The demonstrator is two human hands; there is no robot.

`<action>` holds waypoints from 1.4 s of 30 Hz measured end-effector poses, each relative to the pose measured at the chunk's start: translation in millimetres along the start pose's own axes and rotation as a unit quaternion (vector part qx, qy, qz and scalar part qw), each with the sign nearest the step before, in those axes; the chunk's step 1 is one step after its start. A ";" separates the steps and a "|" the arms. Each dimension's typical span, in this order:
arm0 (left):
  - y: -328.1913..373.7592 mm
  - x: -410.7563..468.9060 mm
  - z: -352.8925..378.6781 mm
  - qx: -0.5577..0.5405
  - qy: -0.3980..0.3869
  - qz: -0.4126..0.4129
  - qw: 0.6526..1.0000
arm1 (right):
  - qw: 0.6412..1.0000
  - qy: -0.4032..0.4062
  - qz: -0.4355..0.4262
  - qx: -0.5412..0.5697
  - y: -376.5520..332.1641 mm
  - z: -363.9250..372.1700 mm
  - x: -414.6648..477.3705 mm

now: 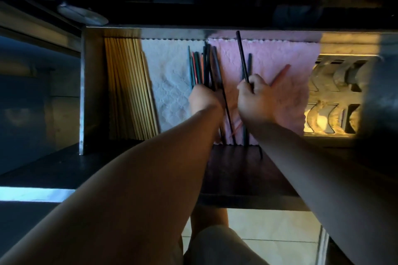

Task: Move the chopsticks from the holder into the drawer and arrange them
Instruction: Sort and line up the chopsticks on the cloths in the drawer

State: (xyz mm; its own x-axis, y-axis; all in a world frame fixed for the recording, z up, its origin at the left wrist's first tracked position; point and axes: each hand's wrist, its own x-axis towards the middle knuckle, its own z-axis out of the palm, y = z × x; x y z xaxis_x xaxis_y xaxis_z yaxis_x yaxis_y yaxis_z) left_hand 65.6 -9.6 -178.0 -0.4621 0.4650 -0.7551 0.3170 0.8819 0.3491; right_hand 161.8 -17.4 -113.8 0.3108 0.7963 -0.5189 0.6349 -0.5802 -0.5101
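The metal drawer (92, 84) stands pulled out below me. Wooden chopsticks (127, 88) lie in a neat row along its left side. A bundle of dark and coloured chopsticks (201, 64) lies in the middle, where a white cloth (170, 75) meets a pink cloth (286, 54). My left hand (204, 99) rests on the near part of that bundle, fingers curled over it. My right hand (256, 99) is closed on a black chopstick (241, 51) that points away from me. A red chopstick (281, 74) lies slanted beside that hand. No holder shows.
A perforated metal rack (336, 97) with pale items fills the drawer's right end. A shiny lid or dish (84, 14) sits on the dark counter at the back left. Pale floor tiles (273, 228) and my leg show below the drawer front.
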 end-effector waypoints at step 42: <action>-62.3 68.0 -140.4 0.019 -0.051 0.057 0.997 | 0.991 -0.101 0.086 0.036 -76.1 166.4 12.3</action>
State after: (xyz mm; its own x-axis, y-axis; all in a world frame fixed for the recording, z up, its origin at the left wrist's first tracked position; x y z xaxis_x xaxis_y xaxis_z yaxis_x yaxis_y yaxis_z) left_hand -101.8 -21.9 -173.2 -0.3348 0.5498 -0.7652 0.3945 0.8193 0.4161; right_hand -0.4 8.1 -195.5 0.2580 0.6387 -0.7249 0.5298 -0.7210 -0.4467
